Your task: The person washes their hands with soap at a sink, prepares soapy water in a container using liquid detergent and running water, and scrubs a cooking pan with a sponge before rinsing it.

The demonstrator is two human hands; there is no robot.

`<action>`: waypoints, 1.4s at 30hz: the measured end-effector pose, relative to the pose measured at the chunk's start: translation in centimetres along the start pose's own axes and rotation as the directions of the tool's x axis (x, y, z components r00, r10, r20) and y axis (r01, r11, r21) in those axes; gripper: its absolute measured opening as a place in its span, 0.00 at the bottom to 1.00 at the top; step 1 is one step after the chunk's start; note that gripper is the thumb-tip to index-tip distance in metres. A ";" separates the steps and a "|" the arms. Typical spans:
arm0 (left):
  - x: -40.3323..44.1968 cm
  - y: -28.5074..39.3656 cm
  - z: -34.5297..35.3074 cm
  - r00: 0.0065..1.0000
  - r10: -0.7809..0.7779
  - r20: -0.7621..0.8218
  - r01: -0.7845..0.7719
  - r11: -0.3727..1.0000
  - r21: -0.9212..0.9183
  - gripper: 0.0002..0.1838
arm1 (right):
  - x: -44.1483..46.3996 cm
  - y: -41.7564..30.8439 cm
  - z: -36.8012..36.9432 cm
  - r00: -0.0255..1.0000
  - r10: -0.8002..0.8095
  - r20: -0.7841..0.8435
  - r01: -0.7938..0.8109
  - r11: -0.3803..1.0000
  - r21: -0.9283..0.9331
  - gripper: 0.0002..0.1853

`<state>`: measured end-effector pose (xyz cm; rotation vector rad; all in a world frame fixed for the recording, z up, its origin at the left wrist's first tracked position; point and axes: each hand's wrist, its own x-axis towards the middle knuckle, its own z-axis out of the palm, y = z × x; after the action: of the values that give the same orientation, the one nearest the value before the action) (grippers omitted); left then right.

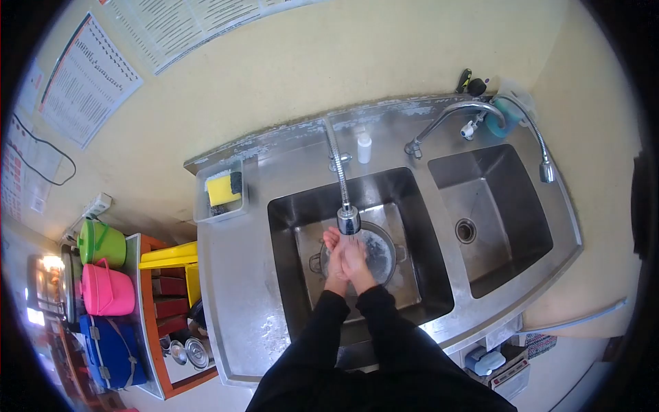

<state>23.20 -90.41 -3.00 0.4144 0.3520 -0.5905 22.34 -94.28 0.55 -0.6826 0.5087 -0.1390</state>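
Note:
My left hand point(336, 264) and my right hand point(354, 262) are pressed against each other under the faucet spray head point(349, 221). The left fingertips show, stretched out, just left of the spray head. My right hand's fingers are partly covered by the spray head and blurred by water, so their pose is unclear. No object shows in either hand. Below them a round metal pot point(390, 237) with two side handles stands in the left sink basin point(429, 281). Whitish, foamy water shows in the pot, and the hands hide part of it.
A yellow sponge point(221, 191) sits in a plastic tub point(208, 213) on the left counter. Behind the basin stands a white bottle point(364, 147). At right are a second basin point(511, 237) and a curved faucet point(446, 113). Pink point(110, 288) and green buckets point(103, 244) stand at left.

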 end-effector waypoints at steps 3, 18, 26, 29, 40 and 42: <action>4.6 0.2 -5.8 0.984 0.177 -0.033 -0.124 0.801 0.585 0.15 | -2.9 -0.6 -0.5 0.914 -0.404 0.016 0.321 0.700 -0.638 0.21; 3.2 0.6 -4.5 0.984 0.143 -0.107 0.074 0.222 0.972 0.18 | 2.9 -0.7 -4.2 0.936 0.352 -0.031 -0.342 0.925 0.167 0.16; 2.8 -1.9 -2.6 0.931 0.313 -0.185 0.242 -0.152 0.958 0.19 | -1.1 -0.5 -2.9 0.940 0.338 -0.037 -0.332 0.937 0.111 0.15; 3.5 -3.6 0.4 0.968 0.248 -0.044 -0.161 0.742 0.651 0.19 | -1.0 -0.9 -3.6 0.952 0.306 -0.016 -0.301 0.944 0.136 0.15; 2.7 -1.3 -2.1 0.994 0.107 0.038 -0.113 0.932 0.344 0.18 | -0.6 -0.7 -2.5 0.952 0.305 0.006 -0.304 0.947 0.102 0.15; 3.7 -1.7 -3.1 0.986 0.138 0.095 -0.162 0.930 0.329 0.19 | 0.5 -0.4 -2.3 0.958 0.286 -0.002 -0.284 0.953 0.107 0.15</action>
<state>24.39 -91.97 -7.71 0.7408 0.1480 -0.5135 21.64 -96.08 -0.90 -0.4980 0.6073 0.0997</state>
